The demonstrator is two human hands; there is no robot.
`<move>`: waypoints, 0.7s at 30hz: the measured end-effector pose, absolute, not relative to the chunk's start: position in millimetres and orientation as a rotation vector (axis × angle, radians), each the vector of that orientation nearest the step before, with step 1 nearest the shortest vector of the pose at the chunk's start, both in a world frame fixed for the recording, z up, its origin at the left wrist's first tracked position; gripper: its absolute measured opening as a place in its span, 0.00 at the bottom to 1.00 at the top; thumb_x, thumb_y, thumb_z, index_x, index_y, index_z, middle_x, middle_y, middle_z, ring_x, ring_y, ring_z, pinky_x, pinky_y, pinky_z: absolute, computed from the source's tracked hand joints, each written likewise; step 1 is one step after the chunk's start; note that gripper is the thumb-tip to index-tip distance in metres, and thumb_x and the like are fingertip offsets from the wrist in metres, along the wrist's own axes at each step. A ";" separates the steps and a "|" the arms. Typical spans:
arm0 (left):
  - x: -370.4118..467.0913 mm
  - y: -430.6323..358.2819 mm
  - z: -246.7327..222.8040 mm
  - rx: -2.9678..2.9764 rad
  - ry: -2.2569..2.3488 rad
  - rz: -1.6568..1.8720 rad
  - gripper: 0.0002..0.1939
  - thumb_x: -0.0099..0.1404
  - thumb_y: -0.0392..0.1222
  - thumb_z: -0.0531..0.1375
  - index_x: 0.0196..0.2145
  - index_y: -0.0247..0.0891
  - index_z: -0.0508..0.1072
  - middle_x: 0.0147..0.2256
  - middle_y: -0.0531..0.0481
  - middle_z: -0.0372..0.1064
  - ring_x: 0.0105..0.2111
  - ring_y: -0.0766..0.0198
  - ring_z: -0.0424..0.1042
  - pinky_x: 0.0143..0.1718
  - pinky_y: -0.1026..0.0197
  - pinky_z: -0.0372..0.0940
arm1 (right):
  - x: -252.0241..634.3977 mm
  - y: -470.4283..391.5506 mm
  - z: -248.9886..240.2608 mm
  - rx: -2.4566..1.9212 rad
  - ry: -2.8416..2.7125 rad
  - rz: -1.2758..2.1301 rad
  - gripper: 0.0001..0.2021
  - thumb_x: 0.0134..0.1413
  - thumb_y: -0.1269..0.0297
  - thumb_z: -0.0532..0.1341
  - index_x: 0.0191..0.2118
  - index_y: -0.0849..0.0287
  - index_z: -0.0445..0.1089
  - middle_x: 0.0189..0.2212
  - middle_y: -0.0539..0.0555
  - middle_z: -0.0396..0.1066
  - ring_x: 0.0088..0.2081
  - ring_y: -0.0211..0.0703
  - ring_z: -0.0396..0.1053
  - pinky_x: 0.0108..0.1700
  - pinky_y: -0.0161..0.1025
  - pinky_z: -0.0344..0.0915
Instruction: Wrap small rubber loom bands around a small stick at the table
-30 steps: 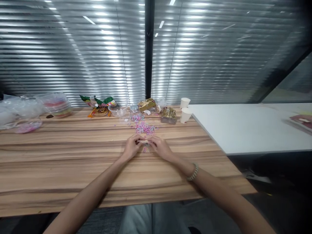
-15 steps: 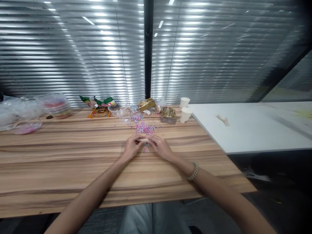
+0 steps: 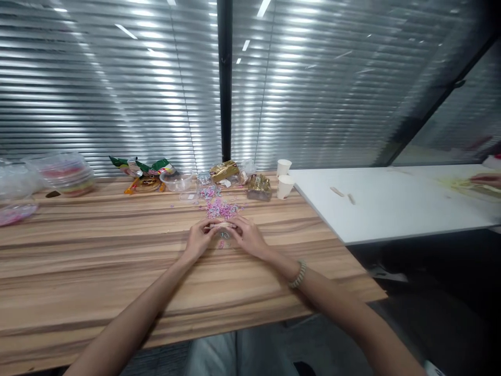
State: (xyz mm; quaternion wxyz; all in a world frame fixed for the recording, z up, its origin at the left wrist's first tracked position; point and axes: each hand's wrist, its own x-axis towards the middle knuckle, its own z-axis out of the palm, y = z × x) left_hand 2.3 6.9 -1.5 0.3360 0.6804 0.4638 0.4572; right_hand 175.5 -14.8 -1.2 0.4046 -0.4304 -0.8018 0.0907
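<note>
In the head view my left hand [image 3: 199, 239] and my right hand [image 3: 249, 237] meet over the wooden table. Between their fingertips is a short, pale, stick-like piece [image 3: 224, 224]. Both hands are closed on it, one at each end, and the fingers hide part of it. Just beyond lies a pile of tiny pink, purple and pale blue loops [image 3: 222, 209] that look like small rubber bands. A few more loops [image 3: 223, 244] lie on the near side of my hands.
Toward the back stand a clear plastic bowl [image 3: 177, 181], green snack bags [image 3: 158, 167], gold packages [image 3: 259, 187] and two paper cups [image 3: 285, 186]. Stacked plastic tubs [image 3: 64, 173] are at left. A white table [image 3: 352, 224] on the right holds pale sticks [image 3: 336, 191]; another person's hand [image 3: 487, 180] shows beyond.
The view has turned slightly right, so everything sits further left. Another person's hand has come into view at the right edge. My hands still hold the pale piece together.
</note>
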 end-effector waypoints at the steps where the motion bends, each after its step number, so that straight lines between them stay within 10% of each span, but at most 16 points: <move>1: 2.2 7.0 -1.2 1.742 1.222 1.199 0.14 0.51 0.47 0.61 0.32 0.34 0.75 0.34 0.44 0.73 0.33 0.58 0.71 0.35 0.61 0.64 | 176.9 -13.2 0.3 -1.080 -2.009 0.221 0.11 0.57 0.65 0.54 0.44 0.59 0.66 0.40 0.55 0.68 0.42 0.42 0.64 0.45 0.39 0.61; 8: 1.5 7.0 0.0 1.460 1.278 1.245 0.22 0.46 0.50 0.65 0.36 0.33 0.73 0.33 0.45 0.72 0.32 0.60 0.69 0.30 0.64 0.62 | 225.6 24.2 21.7 -1.134 -1.673 0.114 0.13 0.58 0.61 0.50 0.40 0.62 0.68 0.37 0.56 0.68 0.34 0.39 0.66 0.34 0.34 0.64; 15: -0.6 9.1 8.5 1.176 1.201 1.326 0.32 0.40 0.48 0.68 0.43 0.34 0.70 0.32 0.46 0.69 0.30 0.64 0.68 0.23 0.69 0.61 | 375.4 58.1 5.2 -1.900 -1.390 -0.267 0.16 0.57 0.64 0.47 0.43 0.64 0.67 0.39 0.59 0.67 0.40 0.43 0.64 0.44 0.38 0.60; 21: -0.8 8.6 11.8 0.975 1.115 1.370 0.31 0.41 0.43 0.68 0.45 0.39 0.68 0.35 0.48 0.68 0.31 0.65 0.69 0.22 0.70 0.63 | 489.2 38.0 -25.7 -2.253 -1.163 -0.299 0.18 0.53 0.67 0.50 0.44 0.74 0.67 0.45 0.72 0.59 0.49 0.61 0.55 0.46 0.50 0.55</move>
